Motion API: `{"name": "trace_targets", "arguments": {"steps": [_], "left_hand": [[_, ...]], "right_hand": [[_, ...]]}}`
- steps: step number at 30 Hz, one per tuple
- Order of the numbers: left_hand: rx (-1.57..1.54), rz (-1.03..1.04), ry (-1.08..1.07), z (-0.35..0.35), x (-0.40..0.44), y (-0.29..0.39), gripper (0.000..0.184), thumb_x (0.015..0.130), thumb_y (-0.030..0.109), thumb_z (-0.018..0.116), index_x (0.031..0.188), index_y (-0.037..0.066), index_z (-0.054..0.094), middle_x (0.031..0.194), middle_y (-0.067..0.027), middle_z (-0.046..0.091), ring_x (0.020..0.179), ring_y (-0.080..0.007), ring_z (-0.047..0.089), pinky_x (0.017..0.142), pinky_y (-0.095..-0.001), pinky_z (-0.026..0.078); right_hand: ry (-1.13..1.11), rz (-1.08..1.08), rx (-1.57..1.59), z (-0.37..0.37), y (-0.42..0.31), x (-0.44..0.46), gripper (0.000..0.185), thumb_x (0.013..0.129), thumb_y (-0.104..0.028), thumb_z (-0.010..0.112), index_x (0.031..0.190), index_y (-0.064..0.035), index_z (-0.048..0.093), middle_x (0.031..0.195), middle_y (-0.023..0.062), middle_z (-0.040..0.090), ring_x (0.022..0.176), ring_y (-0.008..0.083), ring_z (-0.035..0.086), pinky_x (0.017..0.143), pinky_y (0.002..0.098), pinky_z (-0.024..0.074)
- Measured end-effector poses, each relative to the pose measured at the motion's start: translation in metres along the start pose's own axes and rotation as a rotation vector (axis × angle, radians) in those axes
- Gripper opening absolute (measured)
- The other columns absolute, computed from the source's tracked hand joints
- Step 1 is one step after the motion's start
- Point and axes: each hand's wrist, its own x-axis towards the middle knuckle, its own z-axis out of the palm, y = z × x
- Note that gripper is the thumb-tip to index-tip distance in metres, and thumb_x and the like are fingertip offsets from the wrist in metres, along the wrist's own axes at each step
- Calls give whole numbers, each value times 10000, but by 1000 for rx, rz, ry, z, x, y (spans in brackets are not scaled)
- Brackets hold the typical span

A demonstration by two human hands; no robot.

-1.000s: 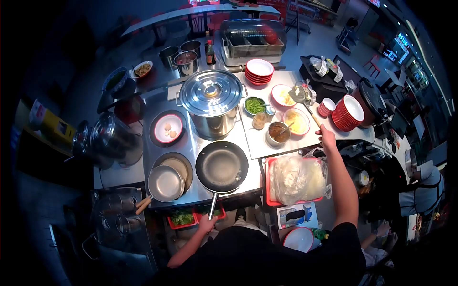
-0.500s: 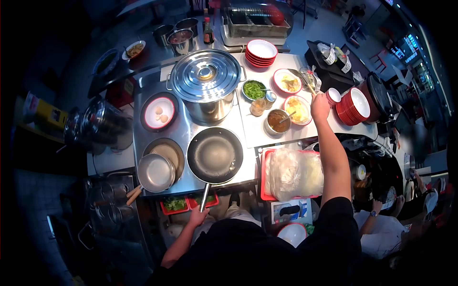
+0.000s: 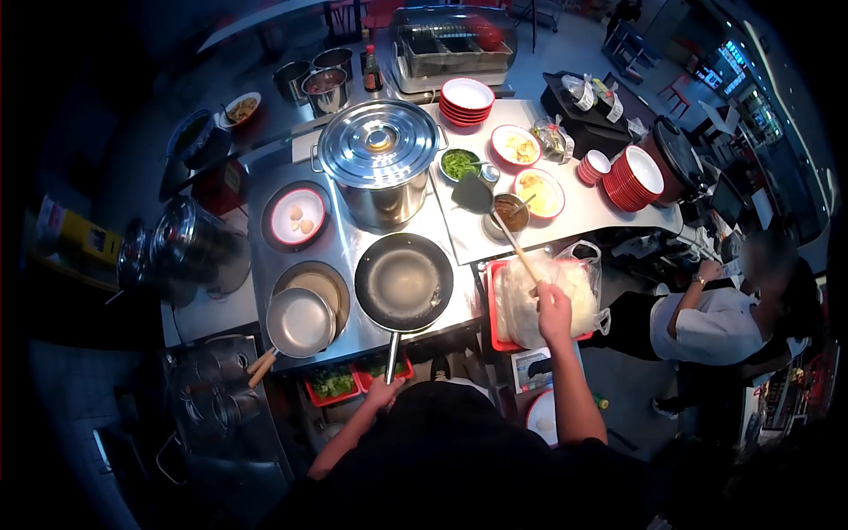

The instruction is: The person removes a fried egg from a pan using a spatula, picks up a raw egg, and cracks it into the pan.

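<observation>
My left hand (image 3: 382,391) is closed round the metal handle of a black frying pan (image 3: 404,281), which holds no food. My right hand (image 3: 554,305) grips the wooden handle of a spatula (image 3: 474,193). Its dark blade hangs over the counter between the bowl of chopped greens (image 3: 460,164) and the pot of brown sauce (image 3: 510,213). Beneath my right hand lies a clear bag of pale food (image 3: 521,305) in a red tray. Two red-rimmed bowls with yellowish food, one at the back (image 3: 516,147) and one nearer (image 3: 539,194), stand beyond the sauce.
A large lidded pot (image 3: 382,155) stands behind the pan. To its left, a plate (image 3: 299,217) holds eggs. A small saucepan (image 3: 300,321) rests at the left front. Stacked red bowls (image 3: 633,179) stand at the right. A person (image 3: 715,318) in a white top is at the far right.
My right hand has come back toward me with the spatula, whose blade moved left from beside the yellowish bowls. My left hand keeps hold of the pan handle. The camera view has shifted.
</observation>
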Motion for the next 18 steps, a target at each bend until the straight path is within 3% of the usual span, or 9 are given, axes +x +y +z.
{"name": "trace_targets", "arguments": {"steps": [2, 4, 8, 12, 18], "left_hand": [[26, 30, -15, -2, 8, -2, 357, 896, 370, 716, 746, 85, 561, 572, -18, 557, 462, -118, 536, 441, -281, 403], [25, 67, -42, -8, 23, -26, 355, 892, 377, 722, 736, 94, 575, 589, -5, 564, 505, -103, 542, 477, -267, 408], [-63, -27, -110, -16, 9, -2, 334, 910, 354, 694, 705, 111, 590, 620, 12, 564, 559, -90, 513, 520, -260, 375], [-119, 1, -206, -26, 15, -1, 263, 918, 297, 697, 844, 73, 580, 684, -15, 592, 538, -123, 572, 508, -281, 463], [-117, -54, -238, -33, 9, 10, 228, 947, 276, 666, 937, 99, 523, 719, -21, 577, 575, -140, 598, 513, -285, 487]], "right_hand": [[-133, 232, 248, 32, 56, -52, 398, 1016, -359, 535, 829, -35, 673, 646, -15, 558, 556, 71, 482, 525, 230, 373], [-180, 358, 237, 57, 40, -102, 407, 1022, -365, 523, 808, -51, 670, 665, -9, 585, 547, 65, 488, 521, 227, 379], [-289, 597, 197, 99, 76, -139, 456, 996, -418, 540, 781, -47, 693, 709, 18, 642, 549, 92, 519, 534, 259, 408], [-412, 646, 213, 140, 97, -139, 488, 997, -470, 507, 827, -51, 689, 769, 42, 656, 571, 114, 566, 526, 274, 422], [-318, 775, 347, 177, 118, -134, 494, 987, -523, 501, 960, -52, 648, 856, 40, 648, 547, 122, 577, 446, 274, 405]]}}
